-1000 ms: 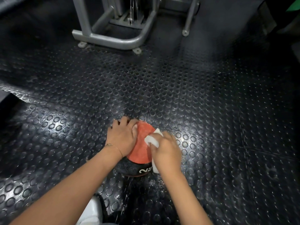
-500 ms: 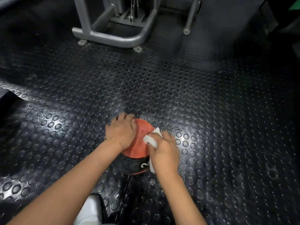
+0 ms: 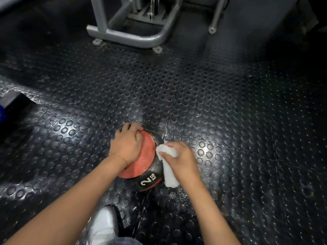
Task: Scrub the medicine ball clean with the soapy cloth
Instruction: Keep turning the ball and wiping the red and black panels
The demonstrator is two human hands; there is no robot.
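Wide shot of the black studded rubber floor (image 3: 230, 103), glossy under the light, filling everything around the hands. Well beyond the left fingertips stands the grey steel machine frame (image 3: 127, 35), its curved base tube resting on small round foot pads (image 3: 157, 49), with a separate slanted grey leg (image 3: 216, 15) off to its right. Nothing stands between the frame and the hands, just open studs.

Down to the action: the medicine ball (image 3: 144, 161), red with a black band marked "2 KG", sits on the floor between the two hands. The left hand (image 3: 126, 146) covers its upper left side, palm flat on the red panel, fingers curled over the far edge and grasping it. That hand hides much of the ball's left half.

Below the left forearm, a white shoe (image 3: 101, 225) is planted on the floor, near the ball but not touching it.

The right hand (image 3: 182, 160) is clenched round a white cloth (image 3: 169, 172), bunched under the fingers and pressed to the ball's right flank on the black band, one end hanging towards the floor. Fine glistening specks lie on the floor just under that wrist.

Smallest of all: a thin gold bracelet (image 3: 122, 157) on the left wrist.
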